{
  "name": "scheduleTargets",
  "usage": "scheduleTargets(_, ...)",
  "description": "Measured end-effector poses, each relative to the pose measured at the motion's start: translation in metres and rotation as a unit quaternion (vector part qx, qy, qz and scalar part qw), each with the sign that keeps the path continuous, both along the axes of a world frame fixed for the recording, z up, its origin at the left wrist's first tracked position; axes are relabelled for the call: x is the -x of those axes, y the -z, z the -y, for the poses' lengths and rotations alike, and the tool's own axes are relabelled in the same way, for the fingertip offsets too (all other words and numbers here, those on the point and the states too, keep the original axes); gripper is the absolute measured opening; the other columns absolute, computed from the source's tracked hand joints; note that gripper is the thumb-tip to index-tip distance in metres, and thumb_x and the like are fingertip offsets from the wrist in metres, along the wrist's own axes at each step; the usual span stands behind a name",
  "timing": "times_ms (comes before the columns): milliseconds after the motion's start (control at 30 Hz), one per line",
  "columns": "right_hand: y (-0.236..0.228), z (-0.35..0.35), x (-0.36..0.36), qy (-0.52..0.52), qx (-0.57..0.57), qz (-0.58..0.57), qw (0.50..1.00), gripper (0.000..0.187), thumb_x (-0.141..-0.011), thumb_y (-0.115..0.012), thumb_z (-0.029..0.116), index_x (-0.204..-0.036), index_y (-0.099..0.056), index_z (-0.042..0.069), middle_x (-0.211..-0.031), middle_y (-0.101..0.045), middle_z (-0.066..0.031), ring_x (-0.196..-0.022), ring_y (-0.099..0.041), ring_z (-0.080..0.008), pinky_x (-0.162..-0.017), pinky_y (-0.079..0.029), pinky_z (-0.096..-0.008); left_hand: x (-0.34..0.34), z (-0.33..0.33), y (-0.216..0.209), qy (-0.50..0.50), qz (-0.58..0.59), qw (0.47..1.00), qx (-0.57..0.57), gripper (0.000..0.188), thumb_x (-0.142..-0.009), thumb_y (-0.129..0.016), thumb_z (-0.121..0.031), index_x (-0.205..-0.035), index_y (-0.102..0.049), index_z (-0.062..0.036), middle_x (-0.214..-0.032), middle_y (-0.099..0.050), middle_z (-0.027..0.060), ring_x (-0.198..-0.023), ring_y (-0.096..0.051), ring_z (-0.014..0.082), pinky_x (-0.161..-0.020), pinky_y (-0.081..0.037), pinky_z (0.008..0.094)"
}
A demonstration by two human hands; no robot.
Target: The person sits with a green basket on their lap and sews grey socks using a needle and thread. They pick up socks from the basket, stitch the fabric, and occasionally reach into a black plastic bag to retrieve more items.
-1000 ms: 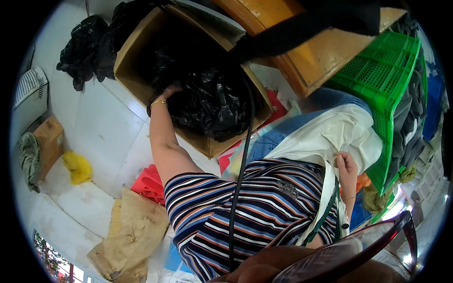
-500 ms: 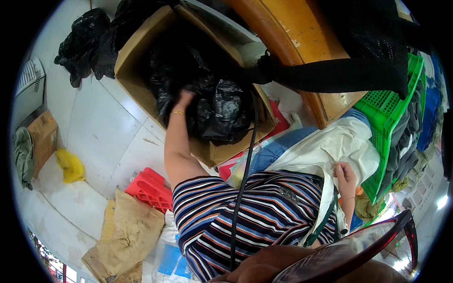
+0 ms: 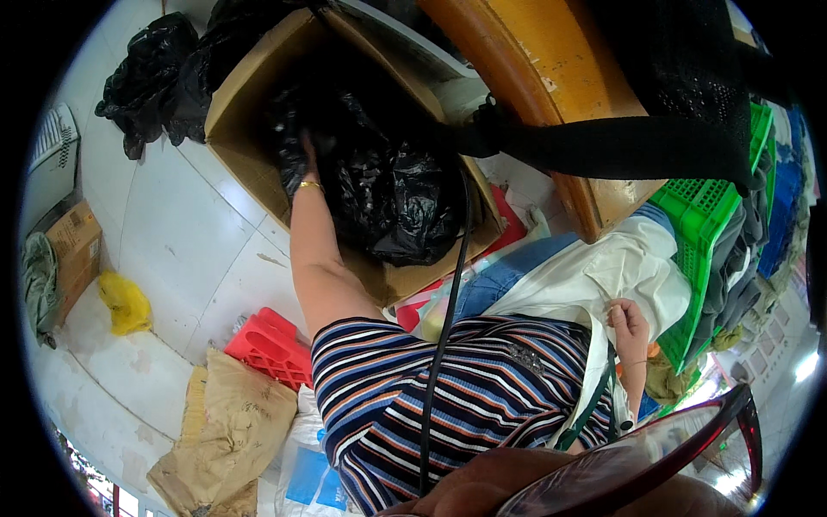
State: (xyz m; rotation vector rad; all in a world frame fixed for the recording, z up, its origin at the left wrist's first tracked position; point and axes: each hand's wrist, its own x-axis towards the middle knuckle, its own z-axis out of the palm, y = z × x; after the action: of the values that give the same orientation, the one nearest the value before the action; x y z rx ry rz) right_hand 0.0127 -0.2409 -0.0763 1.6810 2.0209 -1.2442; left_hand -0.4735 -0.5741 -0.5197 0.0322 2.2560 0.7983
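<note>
My left hand (image 3: 309,164) reaches down into an open cardboard box (image 3: 245,77), among crumpled black plastic bags (image 3: 419,202). Its fingers are lost in the dark plastic, so their pose is hidden; a gold-coloured bracelet (image 3: 310,183) circles the wrist. On the other side of my body, my right hand (image 3: 630,326) has its fingers curled at a fold of the white apron (image 3: 560,280) over my lap.
More black bags (image 3: 151,77) lie left of the box. A wooden furniture edge (image 3: 551,95) and a black strap (image 3: 603,146) cross the upper right. Beside me stand a green crate (image 3: 698,233) with dark cloth and a red plastic basket (image 3: 271,345). Brown sacking (image 3: 224,431) covers some floor.
My left hand has moved left and slightly farther into the box, and the plastic around it has shifted. The right hand stays at the apron.
</note>
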Motion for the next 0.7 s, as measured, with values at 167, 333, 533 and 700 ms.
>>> scheduleTargets(167, -0.001, -0.003, 0.003, 0.008, -0.001, -0.002, 1.0, 0.018, -0.1, -0.059, 0.017, -0.105, -0.065, 0.001, -0.084, -0.062, 0.0014, -0.074, -0.055, -0.0064, -0.071, -0.047, -0.0219, 0.026, 0.017, 0.006, -0.011, -0.018, 0.997, 0.068, 0.04, -0.085, -0.064, -0.023, -0.121, -0.064, -0.0046, -0.121, -0.066, 0.0174, -0.108, -0.062, 0.0338, -0.094, -0.048, 0.0409)
scheduleTargets(333, -0.006, -0.002, 0.005, -0.004, -0.001, 0.008, 1.0, 0.018, -0.1, -0.059, 0.016, -0.106, -0.064, 0.001, -0.082, -0.061, 0.0017, -0.074, -0.054, -0.0062, -0.069, -0.046, -0.0218, 0.003, 0.0, 0.029, 0.046, -0.016, 0.995, 0.082, 0.041, -0.086, -0.063, -0.024, -0.122, -0.063, -0.0046, -0.121, -0.065, 0.0174, -0.108, -0.062, 0.0345, -0.094, -0.048, 0.0415)
scheduleTargets(533, -0.017, 0.002, 0.009, -0.016, -0.011, 0.028, 0.999, 0.019, -0.101, -0.056, 0.019, -0.108, -0.063, 0.003, -0.081, -0.061, 0.0009, -0.072, -0.056, -0.0072, -0.07, -0.047, -0.0223, -0.034, -0.025, 0.059, 0.124, -0.01, 0.987, 0.105, 0.043, -0.086, -0.061, -0.026, -0.123, -0.062, -0.0046, -0.122, -0.065, 0.0174, -0.108, -0.061, 0.0354, -0.094, -0.048, 0.0422)
scheduleTargets(700, -0.021, -0.001, 0.023, -0.014, -0.008, 0.05, 0.999, 0.018, -0.101, -0.056, 0.018, -0.108, -0.063, 0.002, -0.08, -0.06, 0.0011, -0.072, -0.055, -0.0071, -0.07, -0.046, -0.0219, -0.071, -0.04, 0.082, 0.178, 0.005, 0.978, 0.11, 0.044, -0.087, -0.06, -0.027, -0.124, -0.062, -0.0046, -0.123, -0.064, 0.0174, -0.108, -0.061, 0.0361, -0.094, -0.049, 0.0428)
